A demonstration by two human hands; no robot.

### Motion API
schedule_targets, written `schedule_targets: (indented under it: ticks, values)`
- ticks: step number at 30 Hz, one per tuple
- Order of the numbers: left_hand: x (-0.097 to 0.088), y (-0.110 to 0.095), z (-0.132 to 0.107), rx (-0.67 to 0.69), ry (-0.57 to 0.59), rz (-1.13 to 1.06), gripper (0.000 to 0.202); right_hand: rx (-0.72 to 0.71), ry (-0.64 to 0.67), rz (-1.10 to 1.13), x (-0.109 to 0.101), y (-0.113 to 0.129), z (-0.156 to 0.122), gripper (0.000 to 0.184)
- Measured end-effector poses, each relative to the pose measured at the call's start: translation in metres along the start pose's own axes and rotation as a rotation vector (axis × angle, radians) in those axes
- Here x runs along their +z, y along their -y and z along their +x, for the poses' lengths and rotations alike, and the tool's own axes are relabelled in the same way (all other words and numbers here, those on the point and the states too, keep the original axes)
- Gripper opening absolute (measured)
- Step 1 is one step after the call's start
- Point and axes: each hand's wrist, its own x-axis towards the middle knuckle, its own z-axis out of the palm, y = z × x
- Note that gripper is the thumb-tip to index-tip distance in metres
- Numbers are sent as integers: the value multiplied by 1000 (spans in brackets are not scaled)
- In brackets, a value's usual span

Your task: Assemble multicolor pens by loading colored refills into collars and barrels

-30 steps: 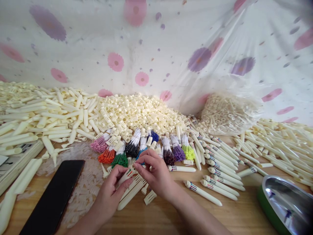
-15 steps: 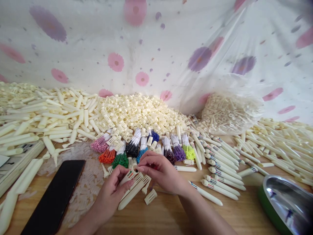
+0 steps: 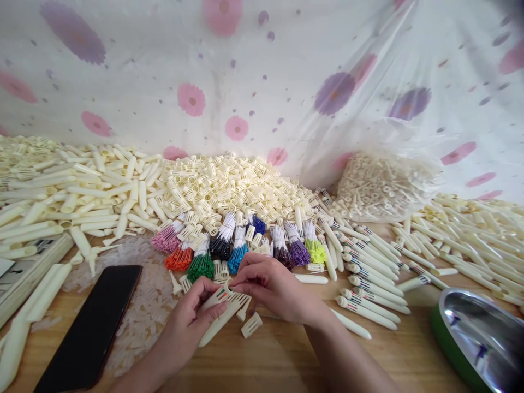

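Observation:
My left hand (image 3: 189, 314) is closed around a cream slotted pen barrel (image 3: 216, 298), with orange and green showing in its slots. The barrel's open end points toward my right hand (image 3: 272, 286), whose thumb and fingers pinch together at that end. A bit of red (image 3: 262, 282) shows between the right fingers; the rest of that piece is hidden. Below the hands, a cream pen tube (image 3: 216, 329) lies on the table, near a loose slotted sleeve (image 3: 251, 325). Just beyond stand bundles of coloured pen refills, among them green (image 3: 200, 266), blue (image 3: 238, 256) and black (image 3: 222, 245).
Slotted sleeves (image 3: 233, 180) are heaped at the back, pen tubes (image 3: 94, 185) at left. Multicolour pens (image 3: 374, 284) lie in a row at right, near a green-sided metal tray (image 3: 444, 338). A phone (image 3: 88, 327) lies at left; a plastic bag of small parts (image 3: 385, 185) stands behind.
The right fingers have shifted slightly at the barrel's open end, and red now shows between them. My left hand keeps its hold. The view has shifted a little.

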Motion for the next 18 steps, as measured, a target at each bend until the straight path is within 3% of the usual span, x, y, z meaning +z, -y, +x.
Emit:
schedule_targets:
  ticks: [8, 15, 18]
  values:
    - [3, -1, 1, -6, 5, 49, 12, -17, 87, -15, -4, -1, 0, 14]
    - [10, -12, -1, -109, 96, -25, 15, 29, 321, 91, -11, -16, 5, 12]
    - [10, -14, -1, -143, 130, -93, 17, 30, 362, 141, -13, -19, 5, 9]
